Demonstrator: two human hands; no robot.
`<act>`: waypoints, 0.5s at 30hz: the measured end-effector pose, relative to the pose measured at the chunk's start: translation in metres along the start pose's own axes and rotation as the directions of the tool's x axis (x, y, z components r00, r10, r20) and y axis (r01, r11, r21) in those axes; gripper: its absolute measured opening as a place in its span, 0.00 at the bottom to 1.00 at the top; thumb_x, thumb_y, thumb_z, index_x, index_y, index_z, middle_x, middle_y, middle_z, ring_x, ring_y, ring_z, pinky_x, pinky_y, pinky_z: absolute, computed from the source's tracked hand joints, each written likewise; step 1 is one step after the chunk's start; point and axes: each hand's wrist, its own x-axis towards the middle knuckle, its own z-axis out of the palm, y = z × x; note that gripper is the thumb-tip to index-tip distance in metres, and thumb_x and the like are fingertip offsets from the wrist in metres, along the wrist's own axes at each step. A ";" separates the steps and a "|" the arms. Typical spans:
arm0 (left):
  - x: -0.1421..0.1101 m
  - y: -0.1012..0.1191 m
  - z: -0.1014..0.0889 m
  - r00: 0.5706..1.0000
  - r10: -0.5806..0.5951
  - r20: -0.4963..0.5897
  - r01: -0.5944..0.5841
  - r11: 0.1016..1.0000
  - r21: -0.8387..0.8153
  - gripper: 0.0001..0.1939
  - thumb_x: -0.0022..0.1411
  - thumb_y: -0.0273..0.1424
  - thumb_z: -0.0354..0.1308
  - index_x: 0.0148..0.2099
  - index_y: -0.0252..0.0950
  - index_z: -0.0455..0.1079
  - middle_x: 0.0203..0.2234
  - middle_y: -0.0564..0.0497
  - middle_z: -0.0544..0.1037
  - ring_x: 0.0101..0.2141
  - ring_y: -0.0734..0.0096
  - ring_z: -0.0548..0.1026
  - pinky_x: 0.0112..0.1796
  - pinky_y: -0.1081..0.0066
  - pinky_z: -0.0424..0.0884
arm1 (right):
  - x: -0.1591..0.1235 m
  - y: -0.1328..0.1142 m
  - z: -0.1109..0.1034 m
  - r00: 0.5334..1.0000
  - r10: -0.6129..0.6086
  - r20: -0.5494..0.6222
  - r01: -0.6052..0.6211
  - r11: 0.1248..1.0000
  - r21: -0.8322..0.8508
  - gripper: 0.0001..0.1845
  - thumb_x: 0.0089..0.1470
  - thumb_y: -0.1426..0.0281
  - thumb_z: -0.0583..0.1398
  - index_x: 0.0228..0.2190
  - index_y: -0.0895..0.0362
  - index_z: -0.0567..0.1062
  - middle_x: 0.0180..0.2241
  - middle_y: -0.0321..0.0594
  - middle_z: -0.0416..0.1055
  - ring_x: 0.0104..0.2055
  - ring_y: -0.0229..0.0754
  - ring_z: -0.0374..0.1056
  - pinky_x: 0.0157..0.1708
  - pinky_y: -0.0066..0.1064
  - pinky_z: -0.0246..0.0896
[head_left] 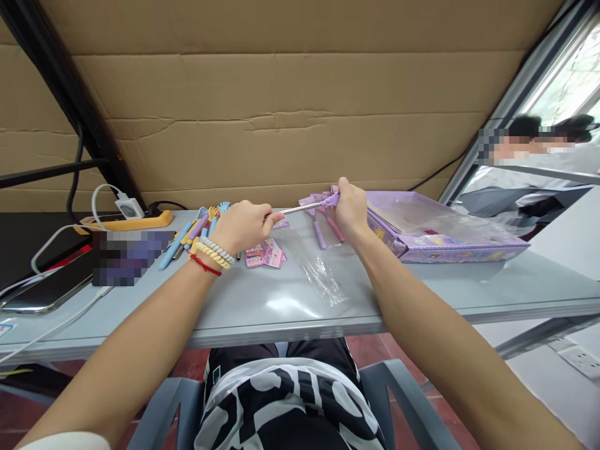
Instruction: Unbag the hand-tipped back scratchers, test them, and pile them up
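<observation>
Between my two hands, a back scratcher with a thin metal rod (302,208) and a purple end is held out at a slight slant. My left hand (244,226) is closed round its left end, with the thumb along the rod. My right hand (351,207) is closed at the purple end, beside the box. Left of my left hand lies a bunch of blue, yellow and purple back scratchers (187,236), some with claw-shaped ends. Small pink printed cards (265,254) lie below the rod. Purple and pink handles (319,232) lie near my right hand.
A purple display box (464,250) with clear plastic stands at the right. A crumpled clear wrapper (323,278) lies mid-table. A yellow power strip (124,222), white cables and a phone (51,290) are at the left. Cardboard (300,94) rises behind. Other people sit beyond the right side.
</observation>
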 end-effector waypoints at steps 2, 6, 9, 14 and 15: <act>-0.001 0.011 0.004 1.000 -0.006 -0.012 0.006 1.000 0.005 0.28 0.65 0.48 0.39 0.30 0.37 0.73 0.20 0.45 0.74 0.24 0.63 0.71 0.25 0.68 0.57 | -0.011 -0.005 0.007 0.998 -0.044 0.053 0.049 0.996 -0.078 0.26 0.57 0.50 0.50 0.17 0.52 0.52 0.16 0.32 0.52 0.20 0.36 0.52 0.22 0.30 0.50; -0.002 0.016 0.006 0.999 -0.031 -0.023 0.031 0.999 -0.017 0.29 0.65 0.48 0.39 0.30 0.36 0.74 0.20 0.43 0.73 0.24 0.61 0.72 0.26 0.66 0.59 | -0.019 -0.006 0.012 0.994 -0.066 0.089 0.080 0.983 -0.166 0.26 0.55 0.48 0.52 0.17 0.53 0.55 0.19 0.34 0.56 0.24 0.36 0.54 0.26 0.29 0.52; -0.001 0.008 0.004 0.999 -0.052 0.003 0.052 0.998 -0.048 0.27 0.64 0.49 0.43 0.29 0.36 0.74 0.20 0.44 0.74 0.26 0.60 0.73 0.27 0.66 0.61 | -0.016 0.002 0.013 0.980 0.022 0.199 0.007 0.989 -0.146 0.24 0.52 0.49 0.56 0.19 0.54 0.58 0.18 0.32 0.57 0.23 0.35 0.55 0.24 0.28 0.52; 0.001 -0.006 0.007 1.000 0.017 0.010 -0.015 0.983 -0.185 0.18 0.62 0.42 0.48 0.35 0.37 0.74 0.26 0.49 0.78 0.29 0.65 0.74 0.30 0.69 0.62 | -0.010 0.009 0.012 0.938 0.101 0.332 -0.121 0.992 0.038 0.25 0.45 0.49 0.62 0.20 0.54 0.59 0.13 0.26 0.53 0.16 0.31 0.50 0.18 0.26 0.47; 0.002 -0.006 0.009 0.999 0.034 0.008 -0.032 0.979 -0.199 0.16 0.62 0.39 0.48 0.36 0.37 0.74 0.27 0.49 0.79 0.29 0.65 0.74 0.30 0.69 0.63 | -0.010 0.008 0.011 0.930 0.126 0.346 -0.163 0.983 0.080 0.26 0.44 0.49 0.63 0.20 0.54 0.58 0.13 0.25 0.52 0.15 0.30 0.49 0.16 0.26 0.45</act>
